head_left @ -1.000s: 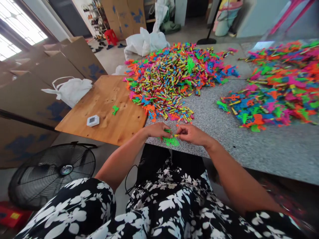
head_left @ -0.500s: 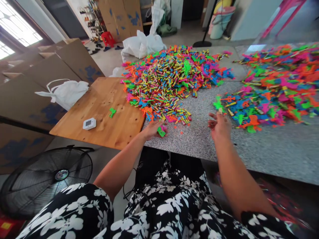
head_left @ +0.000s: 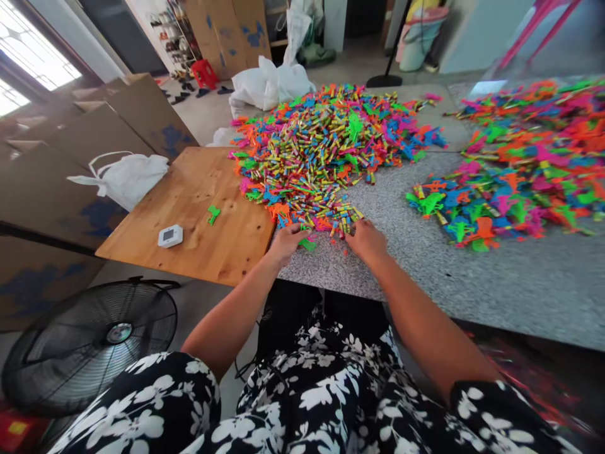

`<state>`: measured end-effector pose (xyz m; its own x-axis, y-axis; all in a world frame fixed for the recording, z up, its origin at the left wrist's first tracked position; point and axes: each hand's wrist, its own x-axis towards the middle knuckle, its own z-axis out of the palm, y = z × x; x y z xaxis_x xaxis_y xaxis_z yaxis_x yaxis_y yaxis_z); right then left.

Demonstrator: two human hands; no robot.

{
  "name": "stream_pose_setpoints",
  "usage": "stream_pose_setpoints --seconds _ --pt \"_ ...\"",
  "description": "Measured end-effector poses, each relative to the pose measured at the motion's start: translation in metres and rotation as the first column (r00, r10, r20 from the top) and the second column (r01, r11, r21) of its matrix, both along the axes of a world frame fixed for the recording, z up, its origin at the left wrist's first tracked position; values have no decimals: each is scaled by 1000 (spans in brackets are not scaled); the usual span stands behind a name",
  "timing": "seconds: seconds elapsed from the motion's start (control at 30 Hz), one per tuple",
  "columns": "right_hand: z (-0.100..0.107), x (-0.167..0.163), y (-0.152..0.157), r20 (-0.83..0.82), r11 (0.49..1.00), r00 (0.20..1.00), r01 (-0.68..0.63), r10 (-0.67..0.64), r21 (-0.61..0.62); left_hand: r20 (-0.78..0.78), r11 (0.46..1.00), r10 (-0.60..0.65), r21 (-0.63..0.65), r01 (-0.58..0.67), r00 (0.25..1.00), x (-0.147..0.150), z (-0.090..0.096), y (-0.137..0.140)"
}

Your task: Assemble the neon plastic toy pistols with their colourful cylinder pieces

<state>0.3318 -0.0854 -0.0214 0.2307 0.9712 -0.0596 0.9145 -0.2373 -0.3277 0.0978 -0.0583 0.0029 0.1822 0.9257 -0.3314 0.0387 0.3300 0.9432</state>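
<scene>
At the near edge of the big pile, my left hand is closed on a green plastic toy gun, partly covered by my fingers. My right hand reaches into the front of the same pile, its fingers bent in a pinch among small shiny tubes with yellow, red and blue ends. What lies between those fingertips is hidden. Tubes make up most of this pile's middle, with orange, pink, blue and green toy guns around its rim. A bright green toy gun rests at the left end of the right-hand pile.
A wooden board on the left carries a loose green toy gun and a white device with a small screen. Colourful toys form another pile on the grey speckled table. A black fan stands below left.
My right hand has moved left from the right-hand pile to the tubes, leaving the green toy gun behind. My left hand has turned slightly, thumb now over the green piece.
</scene>
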Motion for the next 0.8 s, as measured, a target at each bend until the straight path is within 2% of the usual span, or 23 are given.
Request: stream_pose_setpoints --seconds 0.17,0.23,0.4,0.47,0.53,0.63,0.8 --pt "4 -20 5 3 998 1000 -1 1 64 -28 992 108 72 -106 994 1 0 2" --pt "4 -28 12 8 998 1000 -29 29 48 -33 985 160 70 -158 987 2 0 2" --pt "2 -36 30 8 997 997 -75 75 -19 125 975 221 -58 -215 967 -1 0 5" --pt "0 -34 30 -39 996 996 -82 83 42 190 973 220 -119 -200 957 -4 0 5" --pt "0 -33 24 -150 984 983 -85 108 154 230 967 238 -147 -208 944 -6 0 5" --pt "1 -38 7 -376 954 906 -85 194 287 275 957 284 -137 -255 918 -2 0 4" --pt "8 -58 -17 -636 950 716 -127 287 286 341 959 284 -83 -272 896 13 4 0"
